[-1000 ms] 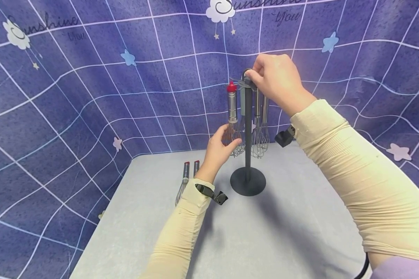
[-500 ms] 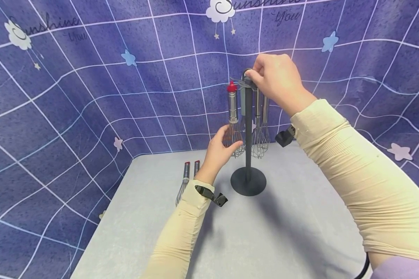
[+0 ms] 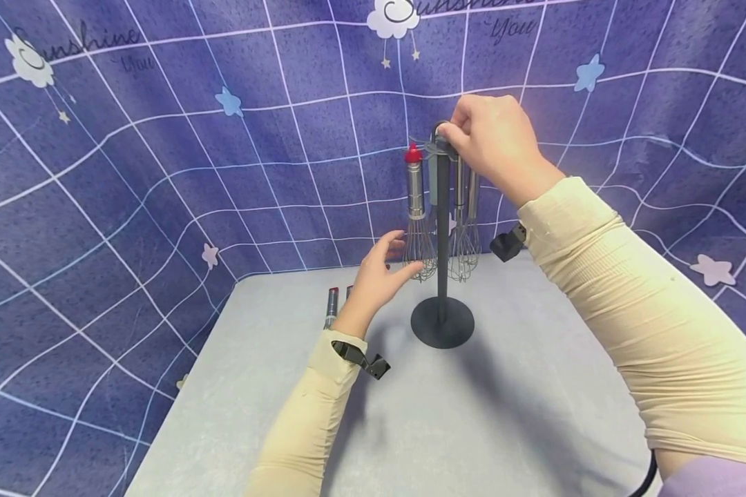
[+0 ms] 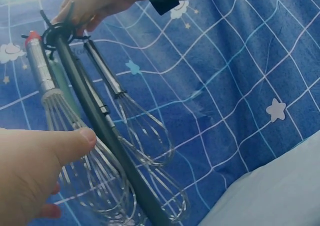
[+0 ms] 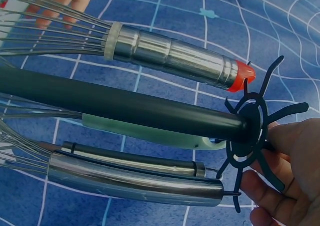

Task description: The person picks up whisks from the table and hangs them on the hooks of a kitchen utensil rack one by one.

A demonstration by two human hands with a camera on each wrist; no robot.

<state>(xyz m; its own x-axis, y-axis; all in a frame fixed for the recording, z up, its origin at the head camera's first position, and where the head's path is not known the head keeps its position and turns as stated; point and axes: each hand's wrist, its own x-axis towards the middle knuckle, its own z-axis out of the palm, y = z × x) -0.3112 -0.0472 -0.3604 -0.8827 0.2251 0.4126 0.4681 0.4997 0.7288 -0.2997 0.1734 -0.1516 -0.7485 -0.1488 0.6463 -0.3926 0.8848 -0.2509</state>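
Left hand [image 3: 376, 279] by red-tipped whisk [image 3: 415, 197]; right hand [image 3: 497, 138] atop black stand [image 3: 442, 238]

Blue grid curtain [image 3: 311, 193] w/ stars [image 3: 228, 101], pale tbl [image 3: 423, 407].

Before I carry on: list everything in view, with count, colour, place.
table: one, pale grey, across the lower view
stand: one, black, on the table
red-tipped whisk: one, silver, hanging on the stand's left
green whisk: one, green handle, hanging at the stand's back
steel whisks: two, silver, hanging on the stand's right
loose whisks: two, silver, on the table, partly hidden
curtain: one, blue, behind the table
cable: one, black, lower right
wrist cameras: two, black, one per wrist
sleeves: two, cream, one per arm
upper sleeve: one, lavender, lower right corner
left hand: one, bare, at the red-tipped whisk
right hand: one, bare, gripping the stand's top
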